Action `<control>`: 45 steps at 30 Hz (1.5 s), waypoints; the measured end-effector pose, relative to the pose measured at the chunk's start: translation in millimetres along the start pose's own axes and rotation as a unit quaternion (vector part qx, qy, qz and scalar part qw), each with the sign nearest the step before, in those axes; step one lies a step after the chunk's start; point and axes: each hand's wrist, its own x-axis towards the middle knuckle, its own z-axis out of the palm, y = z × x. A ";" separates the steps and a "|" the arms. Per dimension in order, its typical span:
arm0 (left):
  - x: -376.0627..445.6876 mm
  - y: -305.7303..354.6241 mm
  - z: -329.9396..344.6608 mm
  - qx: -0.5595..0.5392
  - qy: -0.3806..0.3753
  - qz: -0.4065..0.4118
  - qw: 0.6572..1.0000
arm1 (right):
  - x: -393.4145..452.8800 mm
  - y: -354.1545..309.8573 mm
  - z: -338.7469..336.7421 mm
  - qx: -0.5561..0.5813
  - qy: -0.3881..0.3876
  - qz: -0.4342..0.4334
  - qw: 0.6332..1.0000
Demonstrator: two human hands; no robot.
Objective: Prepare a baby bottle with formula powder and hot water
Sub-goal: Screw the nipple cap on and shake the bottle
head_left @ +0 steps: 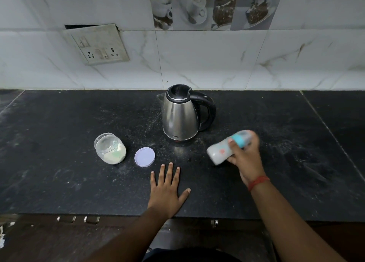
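Note:
My right hand [245,157] grips a baby bottle [221,152] with a blue collar. The bottle is tilted almost on its side above the counter, right of the kettle, and is blurred by motion. Its inside looks milky white. My left hand [167,186] lies flat on the black counter [69,182], fingers spread, holding nothing. A steel electric kettle [180,113] with a black lid and handle stands at the middle back. An uncapped glass jar [110,148] of whitish powder stands to the left, with a pale scoop half buried in it. The jar's lilac lid [144,156] lies beside it.
A tiled wall with a socket plate [97,44] rises behind the counter. The counter's front edge runs just below my left wrist, with drawer handles [79,219] underneath. Powder dust speckles the stone around the kettle.

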 end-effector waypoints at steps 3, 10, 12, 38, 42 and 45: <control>-1.3 -1.1 1.3 -0.002 -0.003 0.001 1.000 | 0.2 1.9 0.5 -0.012 -0.029 0.015 0.999; -0.8 0.1 1.0 0.003 -0.002 0.001 1.000 | -12.7 5.8 1.1 -0.062 -0.130 0.018 0.989; -0.8 -1.2 -0.3 0.004 -0.003 0.001 1.000 | -17.3 10.0 4.3 -0.093 -0.190 0.035 0.977; 3.9 -6.8 -7.8 -0.012 -0.022 0.007 1.000 | 11.8 12.5 50.4 -0.275 -0.072 -0.102 0.953; 6.4 -8.1 -10.6 -0.019 -0.018 0.001 1.000 | 17.7 25.4 56.3 -0.348 -0.081 -0.136 0.924; 8.3 -11.3 -14.0 -0.024 -0.014 0.002 1.000 | 17.7 32.7 54.7 -0.364 -0.082 -0.146 0.916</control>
